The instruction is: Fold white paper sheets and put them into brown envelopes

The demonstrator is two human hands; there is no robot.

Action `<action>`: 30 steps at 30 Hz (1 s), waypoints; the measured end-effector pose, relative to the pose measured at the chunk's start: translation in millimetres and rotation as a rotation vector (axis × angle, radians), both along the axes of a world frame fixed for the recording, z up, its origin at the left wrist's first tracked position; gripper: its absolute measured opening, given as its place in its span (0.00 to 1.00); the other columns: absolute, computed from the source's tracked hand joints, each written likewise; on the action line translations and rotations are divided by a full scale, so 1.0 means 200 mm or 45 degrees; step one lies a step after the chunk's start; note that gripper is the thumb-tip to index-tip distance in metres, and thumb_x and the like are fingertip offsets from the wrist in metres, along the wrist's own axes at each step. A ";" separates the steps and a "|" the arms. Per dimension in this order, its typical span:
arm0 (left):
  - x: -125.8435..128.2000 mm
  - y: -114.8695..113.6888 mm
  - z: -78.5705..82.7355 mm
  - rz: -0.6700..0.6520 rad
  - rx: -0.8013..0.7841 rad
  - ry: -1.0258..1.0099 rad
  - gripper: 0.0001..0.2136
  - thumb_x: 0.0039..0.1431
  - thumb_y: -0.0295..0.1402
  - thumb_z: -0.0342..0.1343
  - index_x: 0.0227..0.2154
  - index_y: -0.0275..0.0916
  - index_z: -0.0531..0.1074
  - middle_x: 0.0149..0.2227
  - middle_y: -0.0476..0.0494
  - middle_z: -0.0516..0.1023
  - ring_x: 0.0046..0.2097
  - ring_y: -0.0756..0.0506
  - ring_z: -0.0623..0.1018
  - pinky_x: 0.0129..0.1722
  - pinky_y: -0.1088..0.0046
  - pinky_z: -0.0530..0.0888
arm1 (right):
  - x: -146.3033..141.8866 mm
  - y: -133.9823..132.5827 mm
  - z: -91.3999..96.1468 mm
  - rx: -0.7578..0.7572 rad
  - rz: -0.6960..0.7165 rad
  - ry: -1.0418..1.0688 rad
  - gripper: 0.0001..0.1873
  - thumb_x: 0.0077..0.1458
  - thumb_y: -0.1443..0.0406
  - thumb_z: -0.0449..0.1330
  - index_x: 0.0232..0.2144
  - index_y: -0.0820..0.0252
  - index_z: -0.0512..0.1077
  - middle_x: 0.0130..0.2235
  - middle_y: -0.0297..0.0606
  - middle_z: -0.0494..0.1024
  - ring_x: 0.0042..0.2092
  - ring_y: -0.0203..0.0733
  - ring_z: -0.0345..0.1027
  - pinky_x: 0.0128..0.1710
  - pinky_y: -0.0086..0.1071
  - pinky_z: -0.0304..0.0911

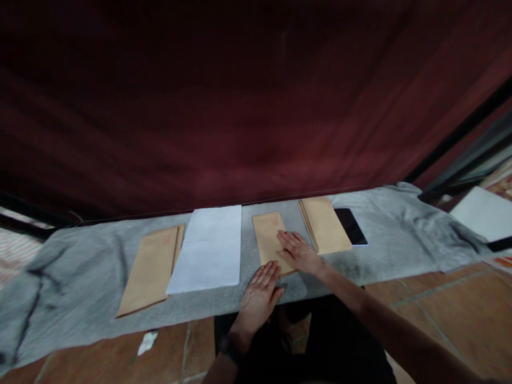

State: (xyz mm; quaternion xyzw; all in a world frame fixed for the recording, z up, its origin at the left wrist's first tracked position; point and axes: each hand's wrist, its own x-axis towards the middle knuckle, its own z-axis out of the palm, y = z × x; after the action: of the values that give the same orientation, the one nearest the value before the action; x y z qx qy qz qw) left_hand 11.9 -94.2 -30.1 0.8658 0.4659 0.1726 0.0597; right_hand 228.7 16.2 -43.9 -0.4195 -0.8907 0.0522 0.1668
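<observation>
A single brown envelope (pixel 267 234) lies in the middle of the grey cloth-covered table (pixel 80 266). My right hand (pixel 299 252) lies flat on its near right part, fingers stretched out. My left hand (pixel 261 290) rests flat at the envelope's near edge, fingers together and extended, touching it. Neither hand grips anything. A stack of brown envelopes (pixel 325 224) sits just right of my right hand.
White paper sheets (pixel 210 248) lie left of the envelope, and another stack of brown envelopes (pixel 151 269) lies further left. A dark phone (pixel 351 226) rests right of the right stack. A dark red curtain (pixel 240 106) hangs behind. Tiled floor (pixel 448 298) lies below.
</observation>
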 end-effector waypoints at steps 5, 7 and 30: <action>0.00 0.00 0.00 0.003 -0.019 0.014 0.25 0.69 0.39 0.50 0.66 0.39 0.57 0.68 0.38 0.62 0.68 0.41 0.63 0.66 0.56 0.67 | 0.04 -0.15 0.02 -0.042 0.101 0.041 0.30 0.70 0.58 0.48 0.70 0.59 0.51 0.69 0.45 0.59 0.69 0.46 0.52 0.69 0.50 0.50; 0.00 0.00 0.00 0.003 -0.024 0.012 0.25 0.69 0.39 0.51 0.66 0.38 0.58 0.68 0.38 0.63 0.68 0.41 0.63 0.66 0.56 0.67 | 0.06 -0.21 0.02 -0.037 0.136 0.051 0.31 0.70 0.59 0.49 0.70 0.59 0.50 0.69 0.46 0.58 0.69 0.47 0.52 0.68 0.50 0.52; -0.02 0.32 -0.02 0.096 -0.002 -0.008 0.25 0.72 0.40 0.40 0.68 0.38 0.55 0.69 0.38 0.59 0.70 0.43 0.58 0.69 0.55 0.61 | 0.06 -0.32 0.08 -0.109 0.124 0.064 0.31 0.68 0.58 0.52 0.69 0.59 0.54 0.68 0.46 0.61 0.68 0.47 0.56 0.68 0.51 0.52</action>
State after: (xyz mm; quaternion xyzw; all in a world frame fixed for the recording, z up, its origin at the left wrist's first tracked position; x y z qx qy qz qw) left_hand 8.2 -30.8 -33.2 0.8471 0.4980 0.1769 0.0554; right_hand 241.7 -48.8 -27.7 -0.3809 -0.9026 0.1089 0.1684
